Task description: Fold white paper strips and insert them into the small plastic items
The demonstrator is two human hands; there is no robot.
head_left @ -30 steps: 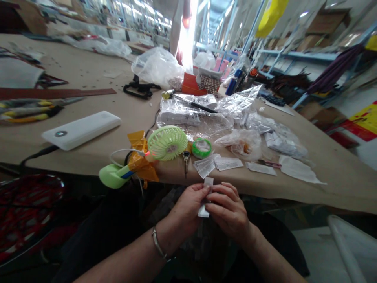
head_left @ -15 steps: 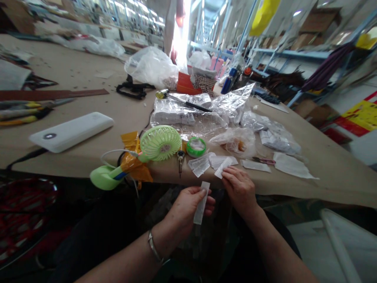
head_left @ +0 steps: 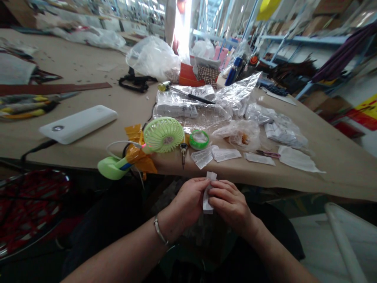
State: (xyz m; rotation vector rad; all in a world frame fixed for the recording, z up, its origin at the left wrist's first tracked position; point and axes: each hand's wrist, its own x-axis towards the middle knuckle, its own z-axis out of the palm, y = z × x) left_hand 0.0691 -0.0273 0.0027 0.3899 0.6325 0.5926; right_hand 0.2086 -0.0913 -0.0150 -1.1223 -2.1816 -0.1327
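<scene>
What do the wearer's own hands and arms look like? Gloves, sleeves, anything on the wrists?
Left hand and right hand: no gloves. Forearms show no sleeves. Left wrist wears a narrow, rigid, silver-coloured bracelet; right wrist shows nothing worn.

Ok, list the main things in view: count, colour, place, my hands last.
Paper strip: at least one, white, between hands
Paper pieces: several, white, near edge
Fan: one, green, centre-left
Power bank: one, white, left
Pointed tool: one, yellow-black, beside fan
Round container: one, green, right of fan
Yellow-headed tool: one, yellow-black, on packaging
Packaging: several, clear, mid-table
Flat strip: one, brown, left
Strap: one, black, behind fan
Table: one, tan, centre
Bracelet: one, silver, left wrist
Left hand: one, bare, holding strip
Right hand: one, bare, holding strip
</scene>
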